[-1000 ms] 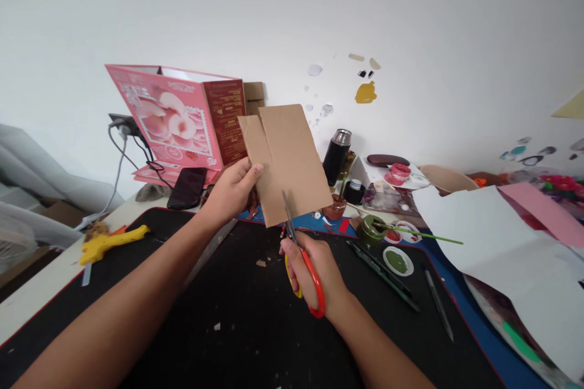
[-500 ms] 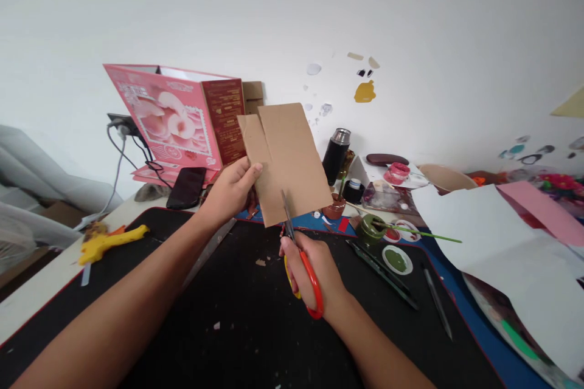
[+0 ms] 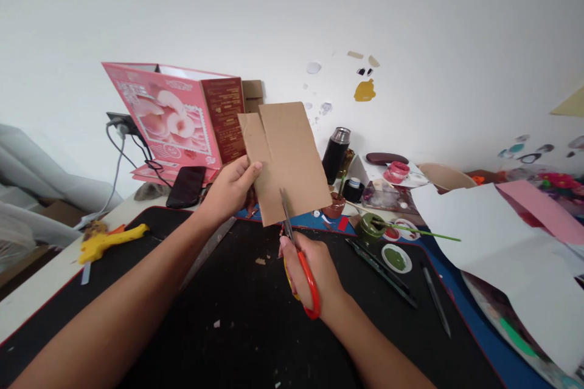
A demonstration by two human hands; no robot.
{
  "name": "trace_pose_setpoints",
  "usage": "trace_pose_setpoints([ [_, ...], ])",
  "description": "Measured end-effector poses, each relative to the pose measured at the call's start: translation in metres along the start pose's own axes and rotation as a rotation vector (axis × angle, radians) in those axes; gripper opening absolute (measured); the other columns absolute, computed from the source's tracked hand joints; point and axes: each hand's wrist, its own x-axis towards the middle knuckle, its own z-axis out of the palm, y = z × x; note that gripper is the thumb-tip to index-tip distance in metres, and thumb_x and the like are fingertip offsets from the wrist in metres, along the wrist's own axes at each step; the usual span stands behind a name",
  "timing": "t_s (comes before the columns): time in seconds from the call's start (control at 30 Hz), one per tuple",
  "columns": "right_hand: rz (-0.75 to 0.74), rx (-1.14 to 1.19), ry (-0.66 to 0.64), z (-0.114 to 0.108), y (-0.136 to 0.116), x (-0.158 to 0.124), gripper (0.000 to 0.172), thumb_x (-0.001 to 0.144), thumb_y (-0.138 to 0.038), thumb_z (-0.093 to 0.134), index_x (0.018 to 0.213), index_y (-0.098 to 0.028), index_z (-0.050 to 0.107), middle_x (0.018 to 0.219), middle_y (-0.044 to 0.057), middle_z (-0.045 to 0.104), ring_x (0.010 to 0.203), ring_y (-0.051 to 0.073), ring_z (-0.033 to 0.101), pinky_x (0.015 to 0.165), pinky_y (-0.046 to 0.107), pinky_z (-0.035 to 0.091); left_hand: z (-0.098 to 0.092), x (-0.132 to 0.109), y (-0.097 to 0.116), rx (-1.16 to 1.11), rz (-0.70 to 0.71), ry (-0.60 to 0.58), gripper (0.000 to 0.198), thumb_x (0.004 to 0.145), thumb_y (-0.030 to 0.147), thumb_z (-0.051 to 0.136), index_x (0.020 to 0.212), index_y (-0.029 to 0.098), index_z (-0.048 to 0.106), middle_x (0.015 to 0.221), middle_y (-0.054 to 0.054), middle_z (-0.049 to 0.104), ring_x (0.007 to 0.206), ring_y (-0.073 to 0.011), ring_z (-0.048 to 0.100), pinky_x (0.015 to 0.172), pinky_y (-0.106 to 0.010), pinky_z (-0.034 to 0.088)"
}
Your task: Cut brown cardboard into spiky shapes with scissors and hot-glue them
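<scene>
My left hand (image 3: 235, 188) pinches the left edge of a flat brown cardboard piece (image 3: 296, 155), thumb on the near face and the other fingers behind it. A slit runs down from the cardboard's top edge, with a strip to its left that stands slightly lower. My right hand (image 3: 314, 267) grips a pair of scissors (image 3: 313, 292) with red and yellow handles. The scissors' blades point up at the cardboard's bottom edge, one blade lying in front of it. Both are held above a black mat (image 3: 255, 322).
A yellow glue gun (image 3: 112, 243) and a phone (image 3: 185, 187) lie to the left, near a pink box (image 3: 173, 115). Rightward are a black thermos (image 3: 336, 155), a green paint jar (image 3: 370, 229) with a brush, pens (image 3: 381, 273) and white paper (image 3: 511, 243). Small scraps dot the mat.
The scissors and my right hand have shifted very slightly left and up against the cardboard. My left hand keeps its hold; otherwise almost nothing differs.
</scene>
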Motion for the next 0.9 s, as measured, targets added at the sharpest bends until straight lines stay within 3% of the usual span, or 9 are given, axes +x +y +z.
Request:
trace_pose_setpoints([
  [0.27,-0.003,-0.020,-0.007,0.000,0.007,0.005,0.044,0.113,-0.059,0.051,0.091,-0.024,0.065,0.052,-0.003,0.055,0.041,0.015,0.057,0.047,0.025,0.041,0.001,0.000,-0.002,0.003,0.004,0.005,0.036,0.102,0.057,0.061,0.090,0.024,0.050,0.048,0.008,0.056,0.030,-0.0123,0.051,0.031,-0.021,0.034],
  [0.63,-0.082,-0.029,-0.055,-0.008,-0.004,0.006,0.043,0.106,-0.062,0.060,0.098,-0.021,0.070,0.065,0.002,0.075,0.058,0.020,0.074,0.060,0.026,0.054,-0.003,0.000,0.001,0.033,0.013,-0.011,0.038,0.103,0.058,0.060,0.089,0.025,0.050,0.048,0.007,0.055,0.031,-0.0125,0.051,0.032,-0.021,0.034],
  [0.9,-0.050,-0.034,-0.096,-0.009,0.001,0.008,0.058,0.093,-0.072,0.077,0.116,-0.018,0.076,0.074,0.005,0.079,0.066,0.024,0.076,0.063,0.029,0.056,-0.004,0.001,0.002,0.035,-0.011,-0.007,0.035,0.103,0.055,0.059,0.089,0.024,0.051,0.048,0.007,0.056,0.031,-0.0122,0.050,0.032,-0.021,0.033],
])
